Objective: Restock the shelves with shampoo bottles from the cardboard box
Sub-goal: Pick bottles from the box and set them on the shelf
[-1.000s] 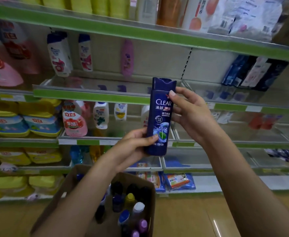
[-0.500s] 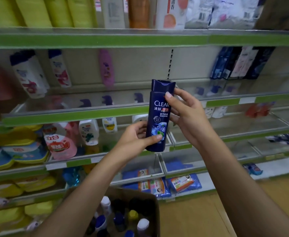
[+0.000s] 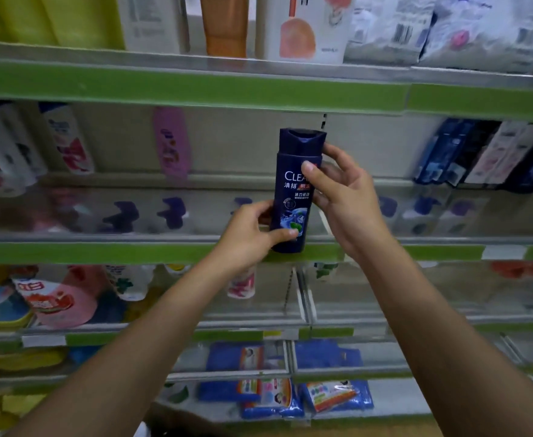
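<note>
Both hands grip the dark blue Clear shampoo bottle [image 3: 295, 190]: left hand [image 3: 252, 234] low, right hand [image 3: 342, 197] high. It's risen to the half-empty middle shelf [image 3: 132, 252], upright; placement looks next.

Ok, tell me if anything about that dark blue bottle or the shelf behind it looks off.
Nothing stands out. The dark blue bottle is upright, cap closed, held by the left hand low and the right hand higher. The pink bottle behind stands upright too.

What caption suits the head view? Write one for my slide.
Both hands, left hand low and right hand higher, hold an upright dark blue shampoo bottle before a green-edged shelf.
</note>
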